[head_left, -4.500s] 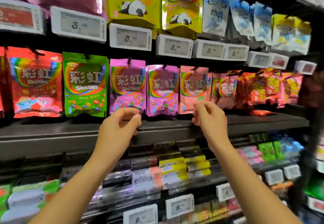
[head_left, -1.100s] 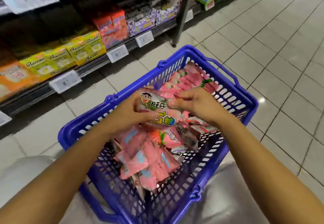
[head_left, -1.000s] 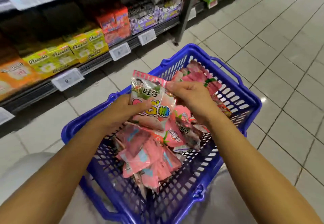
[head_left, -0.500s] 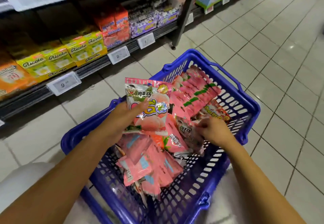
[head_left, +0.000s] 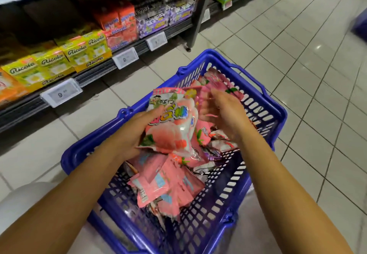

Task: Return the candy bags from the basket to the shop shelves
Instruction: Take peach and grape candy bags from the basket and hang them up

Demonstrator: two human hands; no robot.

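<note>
Nearest, below both forearms, a blue plastic basket (head_left: 234, 210) with lattice walls sits over pale fabric at the bottom of the view; its floor holds a loose heap of glossy pink candy bags (head_left: 168, 186), flat foil-like pouches with pale blue patches, one showing a white barcode label. Above that heap the left hand (head_left: 127, 134) grips the left edge of a peach candy bag (head_left: 172, 122), thumb curled over its front; the pouch is shiny, crinkled, printed with a large pink peach, a cartoon face at the top left corner and bubble letters in pink, yellow and blue whose wording is too blurred to read. Just right of it the right hand (head_left: 224, 114) hovers with fingers spread and loosely bent over more pink pouches (head_left: 220, 82) stacked against the basket's far wall; motion blur hides whether its fingertips pinch one. Beyond the hands, the basket's far rim carries a folded blue handle (head_left: 250, 78). Past it lies a floor (head_left: 297, 55) of pale glossy square tiles with dark grout. To the left of the hands runs a dark low shelf (head_left: 95, 73) holding yellow boxes marked "Ricola" (head_left: 49, 63), orange-red boxes (head_left: 119, 25) and purple packs (head_left: 164, 17), with white price tags (head_left: 61, 92) on its edge reading "9".
</note>
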